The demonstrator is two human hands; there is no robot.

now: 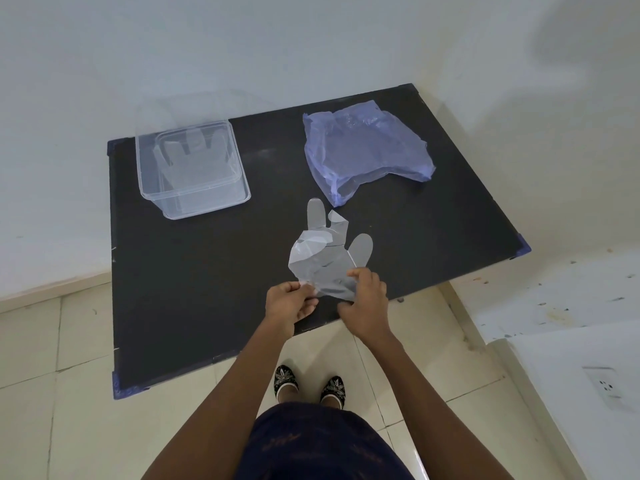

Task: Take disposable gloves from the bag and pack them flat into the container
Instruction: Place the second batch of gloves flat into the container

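A clear disposable glove hangs crumpled over the black table's front part, fingers pointing away from me. My left hand pinches its cuff on the left side and my right hand pinches the cuff on the right. The blue plastic bag lies at the back right of the table, its mouth facing the front. The clear plastic container stands at the back left with at least one glove lying flat inside.
The black table stands against a white wall at the back. Tiled floor and my feet show below the front edge. A white surface with a wall socket is at the lower right.
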